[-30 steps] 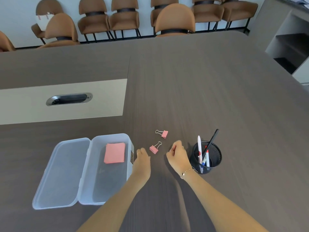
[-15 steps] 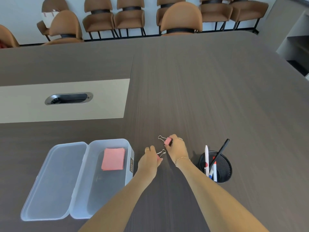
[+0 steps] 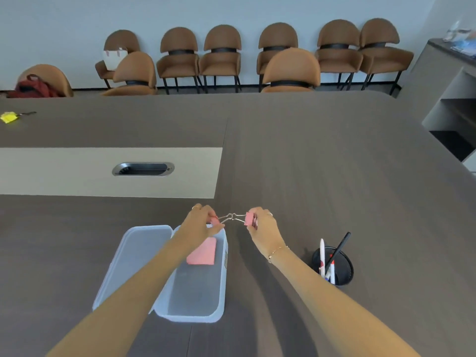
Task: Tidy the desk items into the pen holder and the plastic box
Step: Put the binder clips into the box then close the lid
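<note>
My left hand (image 3: pixel 199 222) is shut on a pink binder clip (image 3: pixel 215 221), held above the far end of the clear plastic box (image 3: pixel 196 302). My right hand (image 3: pixel 262 225) is shut on a second pink binder clip (image 3: pixel 249 219), a little right of the box. The wire handles of the two clips meet between my hands. Inside the open box lies a pink sticky-note pad (image 3: pixel 203 252); the box's lid (image 3: pixel 128 256) lies open flat to its left. The black mesh pen holder (image 3: pixel 340 269) stands to the right with several pens (image 3: pixel 322 256) in it.
A beige inset with a metal cable slot (image 3: pixel 143 169) runs across the dark table's left half. A yellow item (image 3: pixel 9 117) lies at the far left. Brown chairs (image 3: pixel 291 70) line the far edge and wall. A grey shelf unit (image 3: pixel 450 109) stands at right.
Both hands have lifted the two binder clips off the table and carried them left, toward the box; my left hand now hangs over the box's far end. The camera view tilted up.
</note>
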`<action>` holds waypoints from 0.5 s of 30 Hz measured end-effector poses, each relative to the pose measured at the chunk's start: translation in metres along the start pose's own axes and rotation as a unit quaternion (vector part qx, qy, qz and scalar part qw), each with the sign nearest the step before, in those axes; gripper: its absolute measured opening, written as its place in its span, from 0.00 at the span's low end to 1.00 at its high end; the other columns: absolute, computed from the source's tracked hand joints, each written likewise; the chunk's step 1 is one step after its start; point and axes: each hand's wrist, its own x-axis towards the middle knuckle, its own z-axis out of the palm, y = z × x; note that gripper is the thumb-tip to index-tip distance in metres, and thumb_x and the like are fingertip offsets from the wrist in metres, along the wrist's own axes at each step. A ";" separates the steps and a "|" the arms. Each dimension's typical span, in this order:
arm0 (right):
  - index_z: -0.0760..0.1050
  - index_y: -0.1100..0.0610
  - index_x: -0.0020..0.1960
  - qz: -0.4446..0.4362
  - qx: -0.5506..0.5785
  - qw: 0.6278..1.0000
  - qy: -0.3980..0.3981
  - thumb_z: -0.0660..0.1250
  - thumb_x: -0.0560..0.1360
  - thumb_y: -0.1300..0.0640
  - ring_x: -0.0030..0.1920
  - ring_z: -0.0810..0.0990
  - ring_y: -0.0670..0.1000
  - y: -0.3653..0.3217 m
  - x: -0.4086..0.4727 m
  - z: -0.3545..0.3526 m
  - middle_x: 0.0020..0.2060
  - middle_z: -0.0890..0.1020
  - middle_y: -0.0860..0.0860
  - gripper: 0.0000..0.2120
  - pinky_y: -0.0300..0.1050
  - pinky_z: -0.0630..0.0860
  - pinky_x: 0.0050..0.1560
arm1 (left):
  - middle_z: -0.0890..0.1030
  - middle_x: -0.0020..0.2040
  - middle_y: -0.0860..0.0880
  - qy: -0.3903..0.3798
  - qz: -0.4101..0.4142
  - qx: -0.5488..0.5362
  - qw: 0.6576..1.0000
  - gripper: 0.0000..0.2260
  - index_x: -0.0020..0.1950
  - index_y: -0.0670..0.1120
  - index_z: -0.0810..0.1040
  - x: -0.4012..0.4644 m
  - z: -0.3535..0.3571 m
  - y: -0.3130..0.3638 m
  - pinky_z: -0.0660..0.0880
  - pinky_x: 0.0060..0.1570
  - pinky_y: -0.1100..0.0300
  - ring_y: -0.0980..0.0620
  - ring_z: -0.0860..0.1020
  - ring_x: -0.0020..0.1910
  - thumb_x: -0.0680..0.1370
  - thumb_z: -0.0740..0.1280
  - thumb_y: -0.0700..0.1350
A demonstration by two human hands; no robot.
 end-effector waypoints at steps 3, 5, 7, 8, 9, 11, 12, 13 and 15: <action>0.73 0.63 0.53 -0.045 -0.057 0.996 -0.052 0.55 0.75 0.70 0.44 0.75 0.54 -0.030 -0.025 0.028 0.50 0.73 0.57 0.11 0.34 0.73 0.45 | 0.70 0.37 0.55 -0.068 -0.037 0.015 0.997 0.09 0.38 0.51 0.73 -0.041 -0.017 -0.025 0.63 0.35 0.73 0.56 0.71 0.36 0.71 0.74 0.45; 0.71 0.65 0.56 -0.050 -0.115 0.987 -0.097 0.55 0.74 0.71 0.44 0.73 0.57 -0.040 -0.038 0.047 0.50 0.71 0.57 0.13 0.47 0.75 0.48 | 0.74 0.34 0.56 -0.117 -0.049 0.030 0.992 0.13 0.33 0.53 0.72 -0.065 -0.015 -0.040 0.66 0.33 0.74 0.54 0.74 0.34 0.70 0.74 0.43; 0.68 0.65 0.61 -0.081 -0.177 0.972 -0.134 0.54 0.76 0.70 0.46 0.73 0.55 -0.048 -0.046 0.060 0.56 0.71 0.59 0.15 0.46 0.76 0.50 | 0.77 0.38 0.49 -0.129 -0.072 0.067 0.987 0.12 0.32 0.51 0.72 -0.081 -0.005 -0.054 0.72 0.38 0.67 0.48 0.78 0.39 0.70 0.73 0.42; 0.66 0.66 0.64 -0.093 -0.185 0.965 -0.159 0.53 0.77 0.70 0.48 0.75 0.53 -0.050 -0.049 0.066 0.61 0.71 0.61 0.16 0.40 0.77 0.51 | 0.78 0.42 0.46 -0.140 -0.081 0.091 0.983 0.11 0.32 0.50 0.71 -0.086 0.001 -0.059 0.75 0.43 0.61 0.45 0.79 0.43 0.70 0.71 0.42; 0.65 0.66 0.66 -0.104 -0.191 0.957 -0.191 0.53 0.78 0.68 0.52 0.76 0.52 -0.051 -0.053 0.074 0.64 0.70 0.62 0.17 0.38 0.77 0.53 | 0.80 0.46 0.43 -0.158 -0.081 0.117 0.977 0.11 0.32 0.50 0.71 -0.091 0.007 -0.063 0.76 0.48 0.57 0.44 0.80 0.46 0.71 0.70 0.42; 0.65 0.67 0.66 -0.083 -0.196 0.949 -0.232 0.55 0.77 0.70 0.60 0.74 0.59 -0.054 -0.062 0.086 0.64 0.69 0.64 0.17 0.50 0.76 0.59 | 0.81 0.49 0.42 -0.203 -0.067 0.148 0.966 0.07 0.33 0.47 0.74 -0.099 0.020 -0.069 0.76 0.52 0.55 0.45 0.79 0.48 0.71 0.68 0.42; 0.66 0.67 0.65 -0.070 -0.182 0.951 -0.239 0.57 0.75 0.72 0.61 0.72 0.62 -0.053 -0.066 0.091 0.63 0.69 0.64 0.18 0.55 0.74 0.59 | 0.81 0.47 0.45 -0.218 -0.063 0.149 0.963 0.05 0.36 0.45 0.77 -0.102 0.027 -0.073 0.75 0.53 0.55 0.46 0.78 0.50 0.71 0.68 0.43; 0.67 0.67 0.65 -0.054 -0.182 0.949 -0.253 0.58 0.74 0.74 0.61 0.72 0.63 -0.052 -0.069 0.094 0.62 0.70 0.64 0.19 0.56 0.73 0.58 | 0.80 0.46 0.48 -0.226 -0.060 0.147 0.961 0.03 0.39 0.45 0.78 -0.105 0.032 -0.078 0.75 0.54 0.56 0.47 0.78 0.52 0.71 0.68 0.44; 0.68 0.66 0.64 -0.068 -0.207 0.941 -0.261 0.60 0.73 0.75 0.61 0.72 0.63 -0.046 -0.072 0.100 0.61 0.72 0.64 0.20 0.55 0.72 0.59 | 0.78 0.50 0.51 -0.223 -0.065 0.129 0.964 0.10 0.52 0.45 0.80 -0.107 0.039 -0.085 0.75 0.55 0.58 0.48 0.78 0.53 0.73 0.68 0.46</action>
